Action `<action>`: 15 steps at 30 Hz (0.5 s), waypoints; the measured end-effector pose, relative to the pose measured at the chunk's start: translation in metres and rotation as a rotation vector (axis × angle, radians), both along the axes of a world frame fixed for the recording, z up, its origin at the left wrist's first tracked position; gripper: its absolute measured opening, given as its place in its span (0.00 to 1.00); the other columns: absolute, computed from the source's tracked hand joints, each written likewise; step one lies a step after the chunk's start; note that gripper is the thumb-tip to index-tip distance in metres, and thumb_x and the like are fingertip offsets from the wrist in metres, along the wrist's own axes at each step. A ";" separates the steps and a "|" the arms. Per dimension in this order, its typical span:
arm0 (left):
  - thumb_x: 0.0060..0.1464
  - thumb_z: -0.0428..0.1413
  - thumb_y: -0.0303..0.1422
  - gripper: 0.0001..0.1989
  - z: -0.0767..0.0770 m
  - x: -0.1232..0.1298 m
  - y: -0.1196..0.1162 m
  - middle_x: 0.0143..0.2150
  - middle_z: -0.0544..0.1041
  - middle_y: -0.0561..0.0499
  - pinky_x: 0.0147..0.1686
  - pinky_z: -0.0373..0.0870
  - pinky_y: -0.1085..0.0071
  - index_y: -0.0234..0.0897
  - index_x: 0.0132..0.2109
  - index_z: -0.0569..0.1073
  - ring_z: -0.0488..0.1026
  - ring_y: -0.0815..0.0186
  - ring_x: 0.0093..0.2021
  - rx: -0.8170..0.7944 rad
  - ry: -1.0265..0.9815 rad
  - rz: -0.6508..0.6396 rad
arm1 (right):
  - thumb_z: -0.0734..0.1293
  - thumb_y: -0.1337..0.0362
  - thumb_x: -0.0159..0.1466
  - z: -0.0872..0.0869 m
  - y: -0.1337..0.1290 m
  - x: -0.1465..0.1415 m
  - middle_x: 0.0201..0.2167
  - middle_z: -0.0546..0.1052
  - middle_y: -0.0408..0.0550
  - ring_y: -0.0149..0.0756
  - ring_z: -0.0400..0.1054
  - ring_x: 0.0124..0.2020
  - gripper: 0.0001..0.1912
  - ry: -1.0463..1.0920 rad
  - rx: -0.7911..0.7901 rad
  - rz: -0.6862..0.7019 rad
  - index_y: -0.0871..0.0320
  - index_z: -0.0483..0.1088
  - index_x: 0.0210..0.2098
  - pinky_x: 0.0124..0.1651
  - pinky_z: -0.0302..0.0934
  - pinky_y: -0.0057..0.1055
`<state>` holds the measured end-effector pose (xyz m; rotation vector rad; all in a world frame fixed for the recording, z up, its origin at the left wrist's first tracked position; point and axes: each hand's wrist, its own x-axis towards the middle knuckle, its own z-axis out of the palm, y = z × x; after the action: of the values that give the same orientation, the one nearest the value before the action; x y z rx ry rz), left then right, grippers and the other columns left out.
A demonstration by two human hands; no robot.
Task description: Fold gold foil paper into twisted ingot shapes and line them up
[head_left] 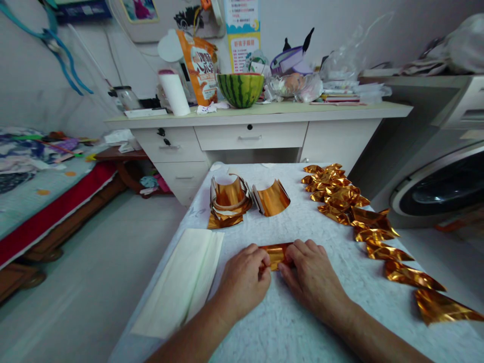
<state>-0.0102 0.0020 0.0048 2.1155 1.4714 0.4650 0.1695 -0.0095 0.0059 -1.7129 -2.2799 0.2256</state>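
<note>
My left hand (247, 277) is clamped on the left end of the tube (279, 256), my right hand (308, 269) on the right end. Tube is gold foil, centred over the near half of the worktop (280, 322), a bare stretch showing between my hands.

Handling, my read: very light, thin, springy across the roll, soft at the ends. Shiny skin, so probably slick; creases easily and likely keeps the crease. Best hold is a light pinch at each end, as now; squeezing mid-span would probably flatten it.

Counts, near to far. Tube: one. White paper (177, 287): one pile at left, layers not countable. Twists (414, 276): roughly ten gold ones in a row along the right edge; far ones overlap, so no exact figure. Curls (271, 199): two gold groups beyond my hands, side by side; can't tell sheets in either. Rear worktop (287, 113): one cut melon (241, 92), one orange pouch (200, 68), one white roll (174, 94).
</note>
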 end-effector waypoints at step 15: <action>0.55 0.53 0.24 0.05 0.004 0.001 0.002 0.38 0.71 0.53 0.37 0.60 0.72 0.39 0.35 0.69 0.68 0.66 0.38 -0.052 0.008 -0.003 | 0.65 0.52 0.62 -0.008 0.002 -0.007 0.33 0.72 0.50 0.45 0.62 0.37 0.13 -0.115 0.074 -0.062 0.56 0.68 0.34 0.39 0.51 0.38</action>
<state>-0.0091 0.0040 0.0090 2.0810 1.4691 0.4134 0.1624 -0.0074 -0.0017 -1.7979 -2.2795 0.0298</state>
